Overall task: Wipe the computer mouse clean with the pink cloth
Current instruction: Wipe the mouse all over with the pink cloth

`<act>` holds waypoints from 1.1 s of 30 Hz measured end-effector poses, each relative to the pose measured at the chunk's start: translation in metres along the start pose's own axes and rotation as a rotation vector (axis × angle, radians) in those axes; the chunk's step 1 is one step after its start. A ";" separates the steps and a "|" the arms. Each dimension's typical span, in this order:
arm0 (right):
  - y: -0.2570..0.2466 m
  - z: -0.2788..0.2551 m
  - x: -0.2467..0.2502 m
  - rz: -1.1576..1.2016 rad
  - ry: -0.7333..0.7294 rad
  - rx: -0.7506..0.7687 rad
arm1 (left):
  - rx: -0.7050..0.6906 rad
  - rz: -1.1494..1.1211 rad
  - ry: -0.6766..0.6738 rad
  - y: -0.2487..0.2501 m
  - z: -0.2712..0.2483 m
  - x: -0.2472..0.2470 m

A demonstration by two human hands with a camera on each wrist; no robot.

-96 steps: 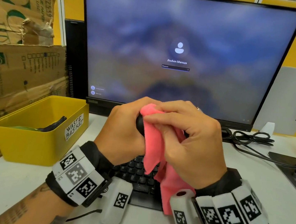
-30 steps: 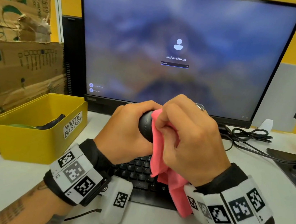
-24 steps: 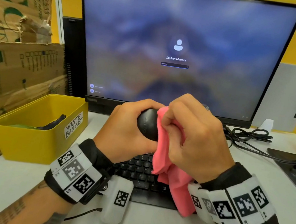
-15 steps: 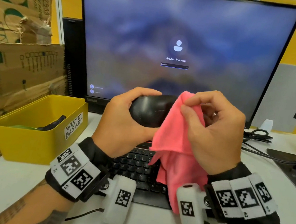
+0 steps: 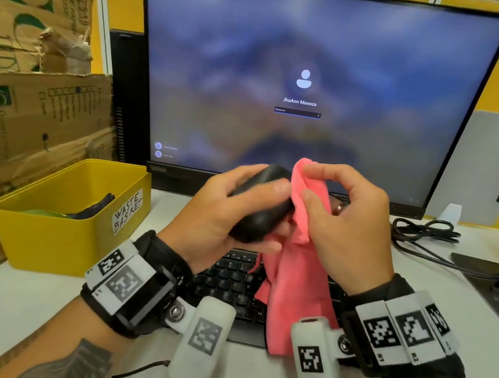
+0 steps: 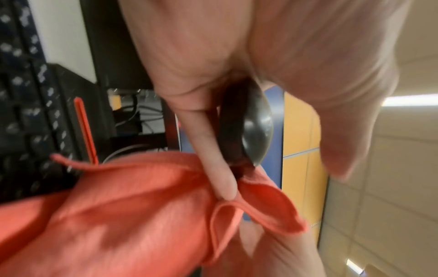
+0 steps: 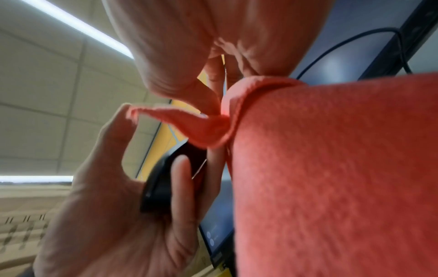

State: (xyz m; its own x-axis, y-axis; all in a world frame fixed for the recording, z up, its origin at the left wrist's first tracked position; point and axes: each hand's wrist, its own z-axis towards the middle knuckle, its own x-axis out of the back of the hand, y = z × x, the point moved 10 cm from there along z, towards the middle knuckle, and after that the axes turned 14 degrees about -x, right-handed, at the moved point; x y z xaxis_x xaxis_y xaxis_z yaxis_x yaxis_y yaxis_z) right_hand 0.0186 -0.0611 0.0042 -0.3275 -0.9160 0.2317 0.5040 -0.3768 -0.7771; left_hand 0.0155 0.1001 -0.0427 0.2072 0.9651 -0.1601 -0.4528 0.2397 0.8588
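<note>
Left hand (image 5: 216, 216) clamps smooth black plastic computer mouse (image 5: 261, 206), likely slippery; right hand (image 5: 345, 220) pinches limp pink cloth (image 5: 296, 277) at 3 o'clock.

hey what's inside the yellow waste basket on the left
The yellow waste basket holds something dark against its right wall and a bit of green. Its front wall hides whatever lies deeper.

Mouse (image 5: 260, 204) mostly hidden: left hand (image 5: 222, 217) wraps its near side, pink cloth (image 5: 299, 259) covers the end toward right hand (image 5: 344, 230). Cloth also hides keyboard (image 5: 229, 281) keys below the hands. Both wrist views motion-blurred, palms cut off by frame edges.
</note>
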 end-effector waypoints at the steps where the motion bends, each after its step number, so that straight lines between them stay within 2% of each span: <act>1: 0.000 -0.001 -0.002 -0.006 -0.007 0.015 | 0.049 -0.031 -0.028 -0.001 -0.002 -0.007; 3: 0.000 -0.004 -0.006 0.025 -0.020 0.029 | 0.111 -0.092 -0.025 -0.003 -0.005 -0.011; 7: -0.012 -0.013 -0.012 0.090 -0.040 0.117 | 0.120 -0.154 -0.008 -0.008 -0.001 -0.008; 11: -0.029 -0.026 -0.015 0.063 -0.075 0.262 | 0.108 -0.082 0.021 -0.010 -0.002 -0.004; 14: -0.036 -0.032 -0.020 0.100 -0.153 0.334 | 0.088 0.002 0.043 -0.009 0.000 0.001; 16: -0.037 -0.031 -0.020 0.060 -0.145 0.372 | 0.066 0.028 0.043 -0.007 0.001 0.002; 21: -0.018 -0.010 -0.002 0.048 -0.075 0.299 | 0.031 0.058 0.025 -0.009 0.002 -0.004; 27: -0.036 -0.031 -0.022 0.036 -0.176 0.404 | 0.011 0.121 0.071 -0.007 0.002 0.002; 31: -0.024 -0.017 -0.009 -0.027 -0.073 0.331 | 0.025 0.180 0.012 -0.014 0.002 -0.004; 33: -0.027 -0.020 -0.010 -0.034 -0.077 0.350 | 0.033 0.185 0.025 -0.018 0.002 -0.002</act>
State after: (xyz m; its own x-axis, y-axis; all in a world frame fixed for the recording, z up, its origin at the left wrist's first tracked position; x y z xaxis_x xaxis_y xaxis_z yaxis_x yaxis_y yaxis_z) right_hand -0.0082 -0.0388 0.0114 -0.2944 -0.9046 0.3083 0.7415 -0.4197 -0.5234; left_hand 0.0253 0.0938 -0.0572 0.1015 0.9948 -0.0091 -0.4526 0.0543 0.8901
